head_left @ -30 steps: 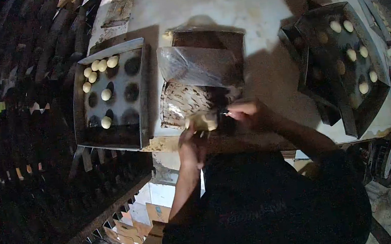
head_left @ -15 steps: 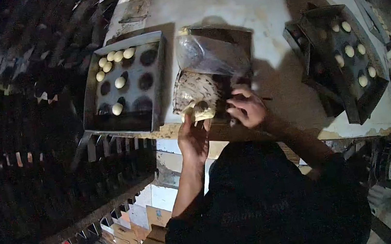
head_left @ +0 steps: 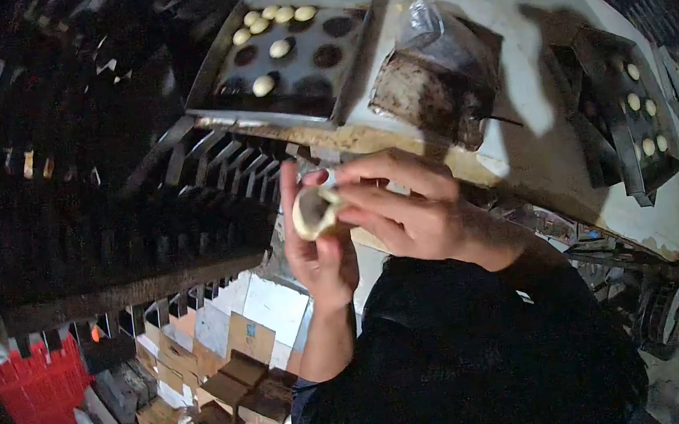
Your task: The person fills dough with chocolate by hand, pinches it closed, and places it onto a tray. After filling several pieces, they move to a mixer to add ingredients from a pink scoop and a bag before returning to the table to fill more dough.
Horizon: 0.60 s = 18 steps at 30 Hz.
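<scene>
A small working bakery, by every sign: a floury white tabletop (head_left: 535,146) carries dark baking trays (head_left: 287,57) dotted with pale dough balls (head_left: 280,48), more loaded trays (head_left: 625,118) sit at the right, and cardboard boxes (head_left: 233,378) pile below beside a red crate (head_left: 35,389).

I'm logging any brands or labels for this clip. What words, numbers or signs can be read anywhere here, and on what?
None can be read.
Cardboard boxes below the table: faint marks, too small and blurred to read.
Red crate: no lettering shows.
Baking tray, plastic bag and the dough piece held between left hand and right hand: no text.
</scene>
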Motion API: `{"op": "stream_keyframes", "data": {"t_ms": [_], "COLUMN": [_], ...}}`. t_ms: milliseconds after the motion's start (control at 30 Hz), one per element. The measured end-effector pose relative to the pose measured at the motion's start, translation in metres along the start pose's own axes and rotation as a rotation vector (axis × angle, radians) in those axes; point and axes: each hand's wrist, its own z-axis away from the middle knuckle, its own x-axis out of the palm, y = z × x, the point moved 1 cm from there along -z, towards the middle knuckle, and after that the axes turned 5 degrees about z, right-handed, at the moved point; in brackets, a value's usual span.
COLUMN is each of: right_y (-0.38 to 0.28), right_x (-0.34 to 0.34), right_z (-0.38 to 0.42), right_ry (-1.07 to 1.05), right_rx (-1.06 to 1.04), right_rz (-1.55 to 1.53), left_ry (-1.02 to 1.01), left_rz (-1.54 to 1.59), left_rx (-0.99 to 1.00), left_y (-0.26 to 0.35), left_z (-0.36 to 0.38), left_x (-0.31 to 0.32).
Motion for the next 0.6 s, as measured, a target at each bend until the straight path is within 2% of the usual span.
{"op": "stream_keyframes", "data": {"t_ms": [67, 133, 167, 200, 267, 333, 367, 400, 467, 567, 600], "right_y": [-0.022, -0.038, -0.045, -0.042, -0.046, -0.050, -0.049, -0.051, -0.054, -0.032, -0.022], "right_x": [0.002, 0.004, 0.014, 0.022, 0.033, 0.040, 0.042, 0.041, 0.047, 0.045, 0.044], "right_z": [-0.001, -0.006, -0.004, 0.001, 0.006, 0.001, -0.002, -0.014, -0.019, -0.025, -0.030], "right_ry": [-0.131, -0.268, -0.273, -0.351, -0.279, -0.256, -0.243, -0.272, -0.250, -0.201, -0.176], "right_rx": [0.116, 0.297, 0.557, 0.632, 0.767, 0.503, 0.369, 0.204, 0.175, 0.095, 0.062], "right_rz": [-0.130, -0.301, -0.490, -0.634, -0.867, -0.602, -0.469, -0.336, -0.173, -0.129, -0.137], "left_ry": [0.016, -0.030, -0.024, -0.019, -0.043, -0.014, 0.037, 0.107, 0.000, -0.050, -0.008], "left_rz": [-0.297, -0.402, -0.515, -0.629, -0.871, -1.020, -1.224, -1.305, -1.614, -1.400, -1.063], "left_rx": [0.051, 0.126, 0.233, 0.340, 0.535, 0.613, 0.692, 0.670, 0.431, 0.376, 0.269], "left_y": [0.029, 0.050, 0.053, 0.055, 0.058, 0.055, 0.059, 0.060, 0.070, 0.061, 0.054], "left_z": [0.016, 0.027, 0.032, 0.036, 0.035, 0.034, 0.032, 0.032, 0.024, 0.001, -0.008], "left_x": [-0.011, -0.019, -0.027, -0.035, -0.036, -0.039, -0.037, -0.037, -0.030, -0.035, -0.035]}}
